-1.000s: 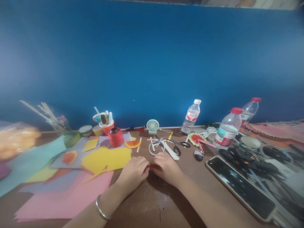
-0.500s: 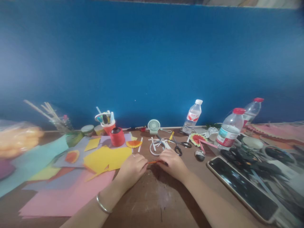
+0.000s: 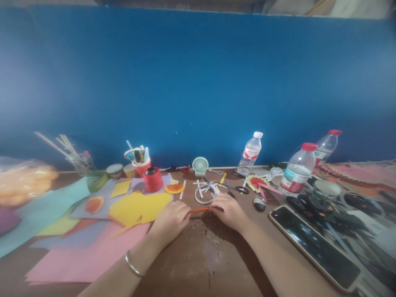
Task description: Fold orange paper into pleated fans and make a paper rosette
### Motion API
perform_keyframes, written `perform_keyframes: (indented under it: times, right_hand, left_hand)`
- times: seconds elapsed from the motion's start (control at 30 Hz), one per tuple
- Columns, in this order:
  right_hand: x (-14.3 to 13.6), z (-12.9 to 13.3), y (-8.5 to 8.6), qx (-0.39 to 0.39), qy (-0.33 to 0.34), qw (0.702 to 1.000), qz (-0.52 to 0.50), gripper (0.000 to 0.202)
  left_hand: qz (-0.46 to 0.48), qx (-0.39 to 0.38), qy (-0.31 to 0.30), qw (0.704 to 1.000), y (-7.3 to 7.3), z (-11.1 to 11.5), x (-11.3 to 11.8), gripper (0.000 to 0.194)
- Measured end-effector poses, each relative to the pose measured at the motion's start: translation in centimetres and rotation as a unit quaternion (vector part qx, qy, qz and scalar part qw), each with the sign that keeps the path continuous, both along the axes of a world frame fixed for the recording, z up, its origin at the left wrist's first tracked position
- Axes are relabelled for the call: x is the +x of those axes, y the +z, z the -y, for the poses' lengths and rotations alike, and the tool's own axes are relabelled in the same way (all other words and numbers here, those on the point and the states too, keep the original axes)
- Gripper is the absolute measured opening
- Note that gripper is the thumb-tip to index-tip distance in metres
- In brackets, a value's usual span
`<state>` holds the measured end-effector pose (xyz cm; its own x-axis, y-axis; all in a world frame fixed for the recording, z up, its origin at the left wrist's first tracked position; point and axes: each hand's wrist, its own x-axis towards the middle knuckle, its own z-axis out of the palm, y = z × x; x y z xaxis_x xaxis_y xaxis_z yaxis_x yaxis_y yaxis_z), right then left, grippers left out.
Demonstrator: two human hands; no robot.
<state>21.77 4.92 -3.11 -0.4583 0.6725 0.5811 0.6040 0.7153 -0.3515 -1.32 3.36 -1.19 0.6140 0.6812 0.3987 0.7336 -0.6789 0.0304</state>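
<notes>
A narrow orange strip (image 3: 200, 210), which looks like folded paper, runs level between my two hands just above the brown table (image 3: 213, 253). My left hand (image 3: 173, 217) pinches its left end; a ring and a silver bangle show on that side. Fingers of my right hand (image 3: 228, 211) are closed on the right end, and that tip is hidden. Just beyond my right hand lie a white tape ring (image 3: 205, 194), white paper scraps and black-handled scissors (image 3: 241, 189). An orange and yellow pleated paper fan (image 3: 175, 188) rests beyond my left hand.
Coloured paper sheets (image 3: 89, 255) spread on the left, with yellow paper (image 3: 145, 206) on top. A red thread spool (image 3: 153, 180) and a pen cup (image 3: 142, 167) stand behind. To the right are a phone (image 3: 315, 247), water bottles (image 3: 298, 171) and a red-centred rosette (image 3: 257, 182).
More of the orange strip shows between my hands, and my right fingers have shifted slightly on it. The whole view has tilted slightly.
</notes>
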Motion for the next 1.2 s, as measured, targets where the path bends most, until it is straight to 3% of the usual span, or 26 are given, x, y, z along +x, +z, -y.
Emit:
perform_keyframes:
  times: [0.2,0.4,0.6,0.83,1.0,1.2]
  right_hand:
    - [-1.1,0.8,0.8,0.011,-0.008,0.999,0.039,0.005]
    - [-2.6,1.4,0.8,0.023,-0.015,0.999,0.044,0.018]
    - [-3.0,1.6,0.6,0.028,-0.010,0.999,0.024,0.020]
    - [-3.3,1.4,0.2,0.060,-0.011,0.998,0.007,0.019]
    - [-2.9,1.5,0.5,0.063,-0.003,0.998,0.009,0.014]
    - [-1.8,0.7,0.5,0.044,-0.008,0.999,-0.002,0.012]
  left_hand:
    - [-0.017,0.020,-0.011,1.000,-0.1,0.0,0.1,0.021]
    - [-0.039,0.016,-0.057,0.997,0.5,0.8,0.7,0.023]
    - [0.028,-0.008,-0.019,0.999,0.8,1.3,0.9,0.024]
    - [0.100,0.020,-0.021,0.995,0.6,1.3,1.0,0.013]
    - [0.145,-0.052,0.016,0.988,0.4,1.2,0.9,0.019]
    - [0.219,-0.110,0.073,0.967,0.1,0.4,0.3,0.013]
